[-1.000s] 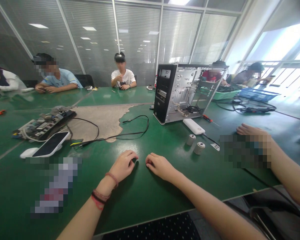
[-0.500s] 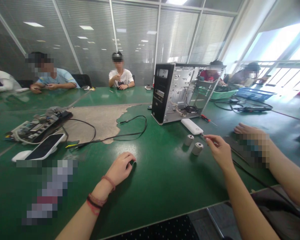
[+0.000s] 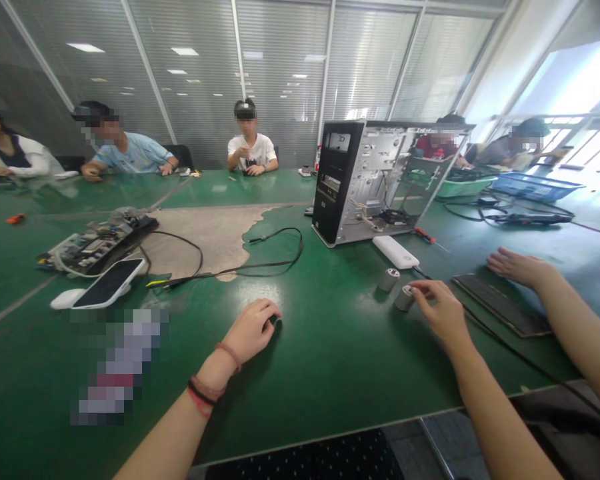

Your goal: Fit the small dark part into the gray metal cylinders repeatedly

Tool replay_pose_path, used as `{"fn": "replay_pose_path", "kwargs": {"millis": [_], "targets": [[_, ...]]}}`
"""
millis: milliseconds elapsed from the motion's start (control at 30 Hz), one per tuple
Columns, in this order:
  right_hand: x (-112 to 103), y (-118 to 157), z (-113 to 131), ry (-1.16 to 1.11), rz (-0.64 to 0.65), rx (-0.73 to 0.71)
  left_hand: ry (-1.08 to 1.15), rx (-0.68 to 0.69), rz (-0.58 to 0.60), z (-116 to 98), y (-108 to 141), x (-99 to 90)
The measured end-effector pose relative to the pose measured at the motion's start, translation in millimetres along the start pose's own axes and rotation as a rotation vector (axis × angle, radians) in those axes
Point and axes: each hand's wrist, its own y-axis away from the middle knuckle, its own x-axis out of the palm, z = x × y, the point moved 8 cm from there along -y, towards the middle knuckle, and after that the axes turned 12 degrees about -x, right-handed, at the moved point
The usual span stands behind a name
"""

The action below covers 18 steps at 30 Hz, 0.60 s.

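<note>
Left grip (image 3: pixel 253 327) (bare hand): on tabletop (image 3: pixel 320 373), inward of near edge, fingers curled, palm side hidden. Right grip (image 3: pixel 440 310): fingertips at top of the nearer metal cylinder (image 3: pixel 404 299); closure unclear. Second cylinder (image 3: pixel 389 281) upright just beside it. Toward far edge: white power bank (image 3: pixel 396 252), then open computer case (image 3: pixel 334 183). Farther right along near edge: co-worker's hand (image 3: pixel 523 267) by dark flat panel (image 3: pixel 503 307). Farther left, inward: phone (image 3: pixel 111 283), circuit board (image 3: pixel 97 245).

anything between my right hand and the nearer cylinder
Nothing visible: the right hand's fingertips are right at the nearer cylinder, apparently touching it. The other cylinder stands beyond it, not between.
</note>
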Motion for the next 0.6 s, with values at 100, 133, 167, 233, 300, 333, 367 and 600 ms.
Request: {"fn": "replay_pose_path", "kwargs": {"millis": [100,133,167,233,300,333,367,600], "targets": [[2.6,2.3,-1.4,-0.033,-0.002,0.01,-0.004,0.006,0.004,-0.7,0.3,1.6],[3.5,3.6,-4.0,-0.049,-0.005,0.028,-0.006,0.007,0.005,-0.9,0.3,1.9],[4.2,4.8,-7.0,-0.064,-0.009,0.048,-0.007,0.007,0.007,-1.1,0.4,2.2],[3.7,5.4,-12.8,-0.085,-0.028,0.083,-0.009,0.008,0.01,-1.4,0.5,2.4],[1.0,1.5,-16.2,-0.076,-0.051,0.098,-0.007,0.008,0.009,-1.4,0.4,2.1],[-0.5,-2.8,-16.5,-0.058,-0.057,0.094,-0.006,0.008,0.007,-1.2,0.2,1.8],[-1.3,-8.6,-15.6,-0.034,-0.052,0.081,-0.004,0.008,0.006,-1.1,0.1,1.5],[41.2,-47.8,-9.1,0.309,0.489,0.193,0.002,0.008,0.002,0.3,0.1,0.8]]}}
